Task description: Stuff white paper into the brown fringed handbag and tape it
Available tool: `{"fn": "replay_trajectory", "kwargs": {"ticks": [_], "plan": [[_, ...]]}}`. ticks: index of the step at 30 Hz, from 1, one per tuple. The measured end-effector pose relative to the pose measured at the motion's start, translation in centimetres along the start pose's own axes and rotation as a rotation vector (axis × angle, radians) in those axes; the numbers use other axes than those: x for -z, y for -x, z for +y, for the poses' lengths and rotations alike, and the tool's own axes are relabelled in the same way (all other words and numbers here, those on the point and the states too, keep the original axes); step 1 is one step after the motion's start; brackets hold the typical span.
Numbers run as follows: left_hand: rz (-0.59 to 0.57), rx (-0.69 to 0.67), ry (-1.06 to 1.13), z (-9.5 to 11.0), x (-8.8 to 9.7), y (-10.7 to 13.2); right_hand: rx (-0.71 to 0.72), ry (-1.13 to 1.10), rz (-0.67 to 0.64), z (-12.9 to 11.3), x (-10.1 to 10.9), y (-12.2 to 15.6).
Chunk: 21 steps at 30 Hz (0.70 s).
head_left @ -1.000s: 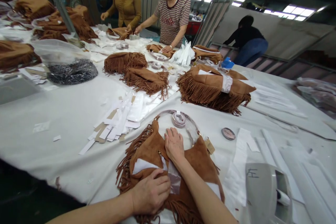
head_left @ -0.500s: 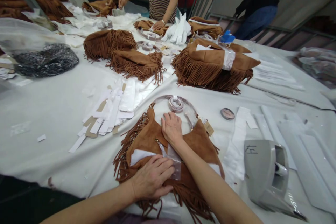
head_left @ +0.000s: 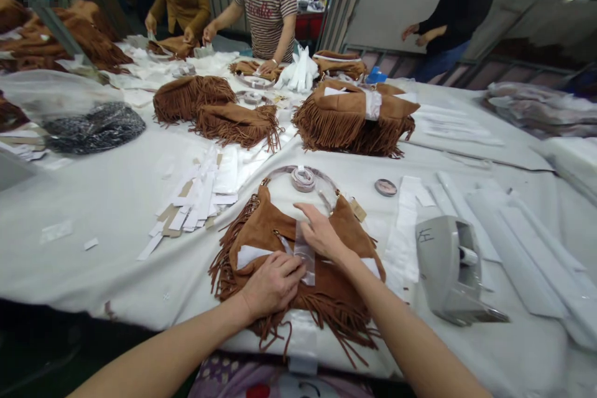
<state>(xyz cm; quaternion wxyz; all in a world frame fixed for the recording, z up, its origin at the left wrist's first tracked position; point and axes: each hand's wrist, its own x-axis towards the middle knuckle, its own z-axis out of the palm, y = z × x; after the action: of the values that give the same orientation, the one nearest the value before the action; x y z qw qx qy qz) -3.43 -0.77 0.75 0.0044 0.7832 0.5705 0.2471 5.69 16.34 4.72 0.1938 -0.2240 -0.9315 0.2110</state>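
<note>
A brown suede fringed handbag [head_left: 261,230] lies flat in front of me, its wrapped handle [head_left: 280,171] pointing away. Across its middle runs a strip of clear plastic film [head_left: 305,252]. My left hand [head_left: 275,280] rests on the lower left of the bag, fingers curled together at the film's left edge. Over the film's upper right side lies my right hand [head_left: 321,233], index finger stretched out and the other fingers partly hidden. White paper [head_left: 252,256] shows on the bag's left side. A coiled, wrapped strap [head_left: 303,179] sits inside the handle's loop.
A grey tape dispenser [head_left: 443,267] stands at right, beside white sheets [head_left: 517,249]. Paper and card strips [head_left: 191,205] lie left. Wrapped fringed bags [head_left: 349,118] are farther back. Co-workers stand across the table, one in a striped shirt [head_left: 268,6].
My right hand has moved down from the bag's top edge onto the film. My left fingers have curled in at the film's edge. The view has tilted up.
</note>
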Motion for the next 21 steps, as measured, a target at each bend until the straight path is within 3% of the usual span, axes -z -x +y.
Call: {"fn": "replay_trajectory", "kwargs": {"ticks": [3, 6, 12, 18, 21], "plan": [[-0.003, -0.007, -0.011, 0.2, 0.1, 0.1, 0.086, -0.111, -0.090, -1.0, 2.7, 6.0], [0.008, -0.022, -0.019, 0.3, 0.1, 0.2, 0.127, 0.017, -0.142, -1.4, 3.0, 9.9], [0.048, -0.032, -0.052, 0.4, -0.4, 0.3, 0.128, 0.291, -0.011, -1.8, 0.2, 10.6], [0.112, -0.052, 0.022, 0.9, -0.6, 0.8, 0.344, 0.455, 0.133, -1.7, -1.2, 12.2], [0.194, 0.011, 0.142, 0.7, -0.3, 0.3, 0.382, 0.463, 0.227, -0.9, -1.9, 12.8]]}}
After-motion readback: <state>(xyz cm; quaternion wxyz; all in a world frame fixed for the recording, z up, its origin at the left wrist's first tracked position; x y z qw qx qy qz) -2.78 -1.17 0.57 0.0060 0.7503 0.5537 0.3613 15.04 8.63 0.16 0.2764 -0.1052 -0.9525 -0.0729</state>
